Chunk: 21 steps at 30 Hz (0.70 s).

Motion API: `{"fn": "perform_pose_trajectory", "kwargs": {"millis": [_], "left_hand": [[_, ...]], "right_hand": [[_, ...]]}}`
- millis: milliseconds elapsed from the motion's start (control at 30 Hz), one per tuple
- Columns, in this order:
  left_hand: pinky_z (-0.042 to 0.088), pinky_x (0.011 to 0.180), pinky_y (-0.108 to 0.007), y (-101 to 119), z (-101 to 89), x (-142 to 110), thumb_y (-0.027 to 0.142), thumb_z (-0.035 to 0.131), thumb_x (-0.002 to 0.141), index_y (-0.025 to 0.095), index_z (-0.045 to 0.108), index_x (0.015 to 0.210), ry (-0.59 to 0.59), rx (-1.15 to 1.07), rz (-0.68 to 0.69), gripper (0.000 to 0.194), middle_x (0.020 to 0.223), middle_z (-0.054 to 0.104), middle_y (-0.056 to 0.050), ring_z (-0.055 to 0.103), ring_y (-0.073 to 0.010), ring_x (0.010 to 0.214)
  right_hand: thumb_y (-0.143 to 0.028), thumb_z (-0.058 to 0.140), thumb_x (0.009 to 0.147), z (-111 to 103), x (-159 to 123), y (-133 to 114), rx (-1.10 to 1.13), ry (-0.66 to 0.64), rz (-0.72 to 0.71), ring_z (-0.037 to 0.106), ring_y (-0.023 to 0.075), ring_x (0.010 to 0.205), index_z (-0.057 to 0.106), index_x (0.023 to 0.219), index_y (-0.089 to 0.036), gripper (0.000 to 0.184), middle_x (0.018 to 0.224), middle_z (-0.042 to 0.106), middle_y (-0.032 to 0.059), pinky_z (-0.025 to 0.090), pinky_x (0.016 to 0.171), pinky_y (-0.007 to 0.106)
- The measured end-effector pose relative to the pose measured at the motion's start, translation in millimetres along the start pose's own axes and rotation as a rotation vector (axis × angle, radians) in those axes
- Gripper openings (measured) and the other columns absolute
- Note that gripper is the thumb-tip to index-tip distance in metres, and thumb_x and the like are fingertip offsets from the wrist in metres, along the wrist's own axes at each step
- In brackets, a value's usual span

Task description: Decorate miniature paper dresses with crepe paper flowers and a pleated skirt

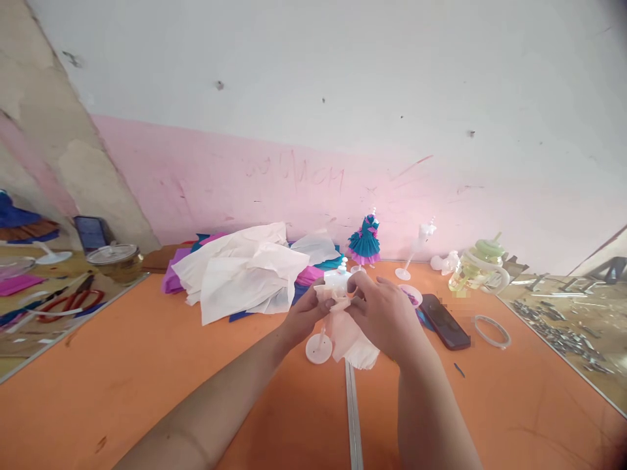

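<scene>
- At left on the orange tabletop [196, 391], we see a loose heap of thin, wrinkled white paper sheets [249, 281], well apart from the hands.
- Next comes the left hand [306, 314]; its fingers are bent and pinch the wrapped paper at the figure's waist.
- Between the two hands stands a small white plastic dress-form figure on a round base [336, 278]. It lies to the right of the left hand; its long axis is nearly upright, the top leaning slightly right. Both hands touch it, so we cannot call one nearer.
- The pale peach, pleated piece of thin paper [360, 346] goes around its waist and hangs downward to the right.
- The right hand [385, 308] has curled fingers, pinching this paper at the figure's right side.
- About writing: on the pink wall band [206, 176] we find a reddish handwritten scrawl [313, 171], which we cannot read surely. We can read no brand or label.
</scene>
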<state>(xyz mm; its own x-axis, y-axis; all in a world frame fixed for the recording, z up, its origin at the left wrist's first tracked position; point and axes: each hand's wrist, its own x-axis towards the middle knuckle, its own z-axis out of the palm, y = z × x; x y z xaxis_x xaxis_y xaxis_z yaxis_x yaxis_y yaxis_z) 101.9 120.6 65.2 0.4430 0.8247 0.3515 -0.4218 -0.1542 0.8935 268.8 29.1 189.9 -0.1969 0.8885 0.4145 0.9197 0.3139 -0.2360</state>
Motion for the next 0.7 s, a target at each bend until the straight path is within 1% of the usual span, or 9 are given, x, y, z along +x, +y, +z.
{"fn": "perform_pose_trajectory", "kwargs": {"millis": [67, 167, 333, 533, 633, 700], "left_hand": [[0.047, 0.085, -0.031, 0, -0.2, 1, 0.036, 0.071, 0.085, 0.02, 0.061, 0.123, -0.011, -0.022, 0.001, 0.042, 0.111, 0.066, -0.007, 0.059, -0.0246, 0.105], [0.046, 0.086, -0.031, 1, -0.8, 2, 0.035, 0.068, 0.088, 0.021, 0.058, 0.127, -0.037, -0.013, 0.016, 0.043, 0.115, 0.065, -0.008, 0.058, -0.0241, 0.107], [0.046, 0.086, -0.03, 2, 0.5, 1, 0.034, 0.067, 0.088, 0.021, 0.059, 0.125, -0.066, 0.008, 0.047, 0.04, 0.112, 0.065, -0.007, 0.058, -0.022, 0.104], [0.047, 0.086, -0.032, 5, 4.3, 0, 0.034, 0.07, 0.086, 0.022, 0.062, 0.122, -0.074, -0.036, 0.029, 0.038, 0.116, 0.065, -0.007, 0.059, -0.024, 0.107], [0.048, 0.086, -0.033, 7, 5.9, -1, 0.032, 0.068, 0.088, 0.022, 0.062, 0.122, -0.093, -0.064, 0.031, 0.036, 0.11, 0.065, -0.006, 0.06, -0.0238, 0.105], [0.048, 0.087, -0.034, 8, 5.7, -1, 0.031, 0.067, 0.088, 0.022, 0.062, 0.123, -0.11, -0.077, 0.034, 0.036, 0.112, 0.065, -0.007, 0.06, -0.0241, 0.107]], "right_hand": [[-0.02, 0.054, 0.087, -4, -3, -4, -0.03, -0.01, -0.032, 0.049, 0.0161, 0.065, 0.052, 0.091, -0.024, 0.005, 0.059, 0.056, -0.0049, 0.027, 0.062, 0.026], [-0.022, 0.052, 0.09, -9, -7, -9, -0.001, -0.028, -0.047, 0.05, 0.0147, 0.065, 0.052, 0.09, -0.023, 0.001, 0.063, 0.057, -0.0046, 0.026, 0.06, 0.026], [-0.026, 0.055, 0.09, -7, -6, -12, -0.016, -0.008, 0.029, 0.049, 0.012, 0.06, 0.05, 0.082, -0.023, 0.011, 0.065, 0.057, -0.0049, 0.022, 0.055, 0.025], [-0.037, 0.059, 0.09, 4, 1, -8, -0.042, -0.022, 0.097, 0.055, 0.0133, 0.06, 0.049, 0.09, -0.024, 0.016, 0.068, 0.062, -0.0051, 0.02, 0.053, 0.026], [-0.037, 0.058, 0.09, 6, 3, -7, -0.062, -0.027, 0.122, 0.057, 0.0146, 0.058, 0.048, 0.102, -0.025, 0.02, 0.069, 0.064, -0.0047, 0.019, 0.052, 0.026], [-0.036, 0.058, 0.09, 7, 3, -6, -0.077, -0.023, 0.125, 0.058, 0.015, 0.059, 0.048, 0.104, -0.026, 0.021, 0.068, 0.064, -0.0046, 0.019, 0.052, 0.026]]}}
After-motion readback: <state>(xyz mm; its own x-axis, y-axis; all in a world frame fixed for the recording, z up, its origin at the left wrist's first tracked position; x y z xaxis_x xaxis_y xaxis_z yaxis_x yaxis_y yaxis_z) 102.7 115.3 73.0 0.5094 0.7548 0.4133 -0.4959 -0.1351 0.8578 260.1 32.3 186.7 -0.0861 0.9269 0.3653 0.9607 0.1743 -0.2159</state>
